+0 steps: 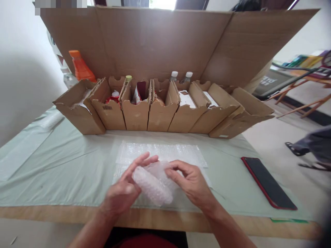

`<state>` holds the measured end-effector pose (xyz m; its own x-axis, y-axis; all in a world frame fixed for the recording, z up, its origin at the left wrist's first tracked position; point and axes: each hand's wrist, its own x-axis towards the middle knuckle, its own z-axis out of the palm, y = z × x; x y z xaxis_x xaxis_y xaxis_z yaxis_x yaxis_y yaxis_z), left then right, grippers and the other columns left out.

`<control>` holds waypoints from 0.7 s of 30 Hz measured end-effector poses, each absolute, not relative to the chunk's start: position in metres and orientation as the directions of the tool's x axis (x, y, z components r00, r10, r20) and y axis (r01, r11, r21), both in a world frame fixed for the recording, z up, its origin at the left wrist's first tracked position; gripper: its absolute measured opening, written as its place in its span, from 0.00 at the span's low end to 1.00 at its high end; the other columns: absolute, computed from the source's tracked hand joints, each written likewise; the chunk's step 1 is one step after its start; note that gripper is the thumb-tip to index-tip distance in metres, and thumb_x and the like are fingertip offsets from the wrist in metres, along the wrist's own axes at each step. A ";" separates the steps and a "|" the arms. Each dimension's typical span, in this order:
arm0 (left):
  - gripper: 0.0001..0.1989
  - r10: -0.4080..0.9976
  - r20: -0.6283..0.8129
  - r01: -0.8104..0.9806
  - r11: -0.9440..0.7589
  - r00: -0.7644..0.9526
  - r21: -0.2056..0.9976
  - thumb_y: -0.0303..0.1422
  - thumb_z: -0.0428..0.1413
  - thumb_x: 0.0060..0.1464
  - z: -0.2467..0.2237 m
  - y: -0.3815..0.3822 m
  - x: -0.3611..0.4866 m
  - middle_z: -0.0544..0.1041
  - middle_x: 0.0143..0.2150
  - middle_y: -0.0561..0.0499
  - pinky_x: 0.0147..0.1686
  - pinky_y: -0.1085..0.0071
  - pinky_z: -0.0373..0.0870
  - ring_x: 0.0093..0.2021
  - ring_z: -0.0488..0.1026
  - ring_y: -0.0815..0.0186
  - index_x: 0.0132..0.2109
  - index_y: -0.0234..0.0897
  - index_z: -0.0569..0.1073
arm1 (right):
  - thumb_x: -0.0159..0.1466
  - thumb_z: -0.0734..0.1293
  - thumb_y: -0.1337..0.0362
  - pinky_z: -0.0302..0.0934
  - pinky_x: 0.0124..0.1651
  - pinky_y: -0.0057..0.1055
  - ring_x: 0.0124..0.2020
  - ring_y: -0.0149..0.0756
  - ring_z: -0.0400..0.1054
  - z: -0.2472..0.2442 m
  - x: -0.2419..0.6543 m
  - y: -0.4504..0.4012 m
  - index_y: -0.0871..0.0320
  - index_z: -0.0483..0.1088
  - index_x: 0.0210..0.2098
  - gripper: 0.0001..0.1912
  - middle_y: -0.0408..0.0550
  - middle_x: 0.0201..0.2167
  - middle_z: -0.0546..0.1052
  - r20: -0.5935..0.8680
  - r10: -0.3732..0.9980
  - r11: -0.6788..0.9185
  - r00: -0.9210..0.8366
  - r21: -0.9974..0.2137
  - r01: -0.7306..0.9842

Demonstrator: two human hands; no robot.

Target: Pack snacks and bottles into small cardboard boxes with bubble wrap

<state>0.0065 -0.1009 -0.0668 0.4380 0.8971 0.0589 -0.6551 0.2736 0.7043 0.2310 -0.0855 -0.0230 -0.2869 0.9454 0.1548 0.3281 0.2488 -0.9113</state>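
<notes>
A bundle rolled in bubble wrap [153, 187] is tilted between my two hands, above the near middle of the cloth. My left hand [126, 187] supports its left side with the palm, the fingers stretched out behind it. A loose flap of the wrap rises from the bundle, and my right hand [187, 179] pinches it between thumb and fingers. What lies inside the wrap cannot be made out. Flat sheets of bubble wrap [160, 151] lie on the cloth beneath and beyond my hands.
Several cardboard bins [136, 115] holding items stand along the back, before a tall cardboard panel [160, 44]. An orange bottle [81, 67] is behind them at left. A dark phone with a red edge [269, 182] lies at right. A person's leg [315, 144] shows at far right.
</notes>
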 end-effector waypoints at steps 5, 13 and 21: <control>0.42 0.900 0.248 -0.301 -0.139 0.360 0.943 0.54 0.66 0.51 -0.036 -0.081 -0.033 0.69 0.70 0.47 0.71 0.54 0.51 0.73 0.58 0.49 0.70 0.52 0.65 | 0.68 0.67 0.69 0.64 0.38 0.29 0.32 0.31 0.71 0.038 0.232 -0.088 0.55 0.75 0.34 0.07 0.40 0.30 0.79 0.407 0.812 0.581 -0.418 -0.631 0.514; 0.11 0.802 -0.249 0.280 0.106 0.543 0.954 0.39 0.58 0.58 -0.020 -0.091 -0.010 0.75 0.29 0.54 0.33 0.71 0.65 0.31 0.71 0.67 0.32 0.37 0.77 | 0.66 0.72 0.65 0.55 0.25 0.27 0.24 0.28 0.64 0.082 0.243 -0.086 0.52 0.78 0.34 0.03 0.37 0.27 0.76 0.526 0.839 0.513 -0.139 -0.680 0.523; 0.16 0.885 -0.326 0.442 0.159 0.333 0.883 0.40 0.60 0.54 -0.031 -0.072 -0.064 0.77 0.32 0.53 0.35 0.69 0.68 0.33 0.73 0.64 0.48 0.38 0.78 | 0.60 0.72 0.53 0.62 0.32 0.32 0.28 0.35 0.68 0.002 0.299 -0.085 0.54 0.77 0.30 0.11 0.43 0.27 0.77 0.256 0.953 0.123 0.165 -0.818 0.562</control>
